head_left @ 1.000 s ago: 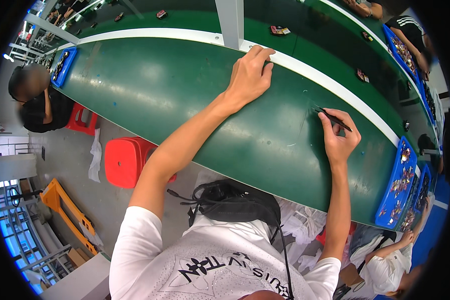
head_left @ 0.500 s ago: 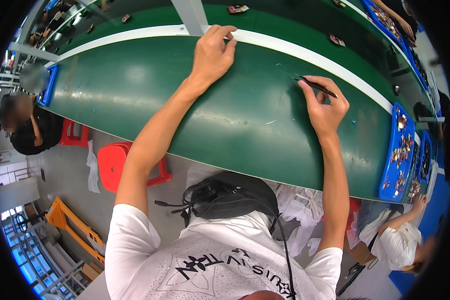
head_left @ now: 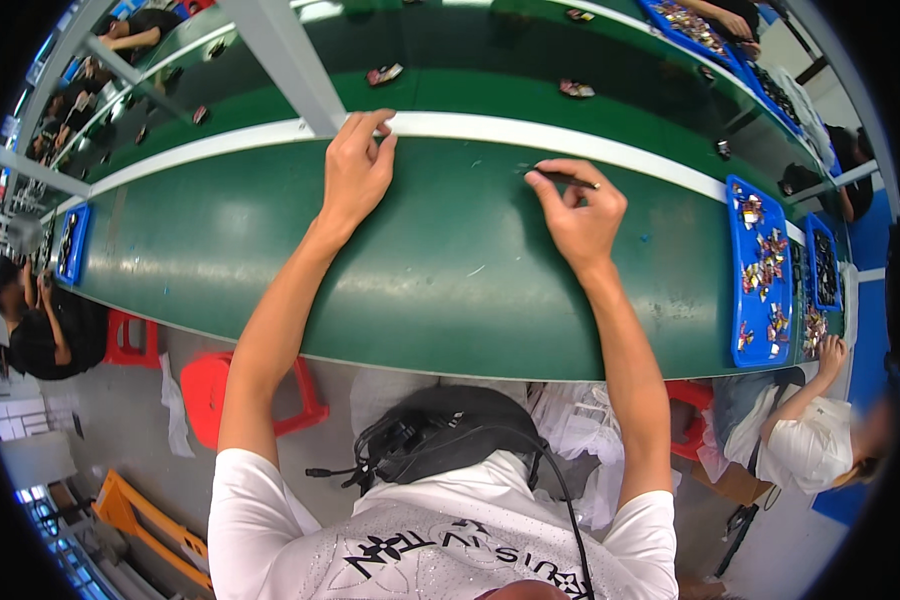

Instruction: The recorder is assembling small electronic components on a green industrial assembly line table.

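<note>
My right hand [head_left: 577, 212] pinches a thin dark stick-like tool [head_left: 560, 175] with its tip down on the green table surface [head_left: 220, 250]. My left hand [head_left: 358, 170] lies flat on the green surface, its fingertips on the white strip [head_left: 470, 125] along the far side, next to a grey metal post [head_left: 285, 60]. It holds nothing. A black bag [head_left: 440, 435] with a cable sits in my lap below the table edge.
A blue tray [head_left: 753, 330] of small parts lies at the right, with a second one [head_left: 822, 265] beyond it. A person in white [head_left: 810, 440] sits at right, a person in black [head_left: 35, 325] at left. A red stool [head_left: 225, 385] stands beside me.
The view has shifted so both hands now sit nearer the middle. My right hand keeps the thin tool on the surface; my left hand stays at the white strip.
</note>
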A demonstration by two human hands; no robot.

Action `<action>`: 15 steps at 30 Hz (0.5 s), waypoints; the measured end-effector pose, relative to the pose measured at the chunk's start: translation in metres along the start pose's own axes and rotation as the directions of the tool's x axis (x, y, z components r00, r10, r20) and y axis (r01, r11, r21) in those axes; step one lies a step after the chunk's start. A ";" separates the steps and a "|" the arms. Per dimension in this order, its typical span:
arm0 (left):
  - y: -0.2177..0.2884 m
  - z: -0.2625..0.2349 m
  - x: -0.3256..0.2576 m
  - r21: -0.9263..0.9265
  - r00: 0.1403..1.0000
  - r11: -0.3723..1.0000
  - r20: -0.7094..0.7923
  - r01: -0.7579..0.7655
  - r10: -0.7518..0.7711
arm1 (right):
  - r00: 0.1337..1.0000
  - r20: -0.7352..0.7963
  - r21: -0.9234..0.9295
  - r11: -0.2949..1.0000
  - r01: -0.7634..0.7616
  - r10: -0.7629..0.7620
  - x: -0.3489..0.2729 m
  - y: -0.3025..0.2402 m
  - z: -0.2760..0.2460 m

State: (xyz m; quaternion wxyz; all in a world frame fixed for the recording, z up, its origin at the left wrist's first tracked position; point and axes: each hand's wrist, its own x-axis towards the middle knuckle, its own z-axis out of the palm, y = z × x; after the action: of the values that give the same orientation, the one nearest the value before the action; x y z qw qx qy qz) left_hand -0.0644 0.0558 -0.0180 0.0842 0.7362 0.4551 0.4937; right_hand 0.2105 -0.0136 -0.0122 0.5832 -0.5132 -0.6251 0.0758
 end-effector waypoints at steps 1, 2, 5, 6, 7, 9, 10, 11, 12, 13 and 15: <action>0.001 -0.001 -0.001 0.001 1.000 1.000 0.014 0.012 -0.012 | 1.000 -0.006 0.001 1.000 0.014 -0.014 0.000 -0.003 0.000; 0.001 -0.001 -0.001 -0.008 1.000 1.000 0.009 -0.008 0.008 | 1.000 -0.005 0.000 1.000 0.021 -0.021 0.000 -0.002 0.001; 0.004 0.000 -0.002 -0.012 1.000 1.000 0.025 -0.010 0.011 | 1.000 -0.009 -0.004 1.000 0.022 -0.022 0.001 0.000 -0.001; 0.005 -0.001 -0.002 -0.015 1.000 1.000 0.030 0.008 -0.008 | 0.999 -0.016 -0.005 0.999 0.031 -0.032 0.001 -0.003 -0.002; 0.006 -0.002 -0.002 -0.016 0.999 0.999 0.034 0.028 -0.027 | 0.999 -0.023 -0.001 0.999 0.038 -0.038 0.001 -0.003 -0.003; 0.008 -0.002 0.000 -0.009 0.999 1.000 0.027 0.026 -0.026 | 0.999 -0.032 0.021 0.999 0.033 -0.032 0.001 0.001 -0.002; 0.008 -0.002 0.000 -0.006 0.999 1.000 0.026 0.022 -0.022 | 0.999 -0.037 0.022 0.999 0.033 -0.032 0.001 0.002 -0.002; 0.008 -0.001 0.000 -0.002 1.000 1.000 0.024 0.019 -0.019 | 0.998 -0.042 0.029 0.999 0.038 -0.037 0.001 0.003 -0.002; 0.006 -0.003 -0.001 0.017 0.999 1.000 0.031 0.022 -0.022 | 0.999 -0.032 0.034 0.999 0.013 -0.012 0.000 0.002 -0.003; 0.004 -0.003 -0.001 0.022 0.999 1.000 0.030 0.016 -0.017 | 1.000 -0.022 0.039 0.999 -0.011 0.012 0.000 0.002 -0.003; 0.002 -0.004 -0.002 0.017 0.999 0.999 0.027 0.046 -0.046 | 0.999 -0.034 0.036 0.999 -0.009 0.010 0.001 0.002 -0.002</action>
State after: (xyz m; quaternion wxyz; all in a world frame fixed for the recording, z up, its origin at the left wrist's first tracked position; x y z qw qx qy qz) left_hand -0.0663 0.0516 -0.0160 0.0957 0.7329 0.4748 0.4777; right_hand 0.2136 -0.0129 -0.0119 0.6025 -0.5069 -0.6112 0.0808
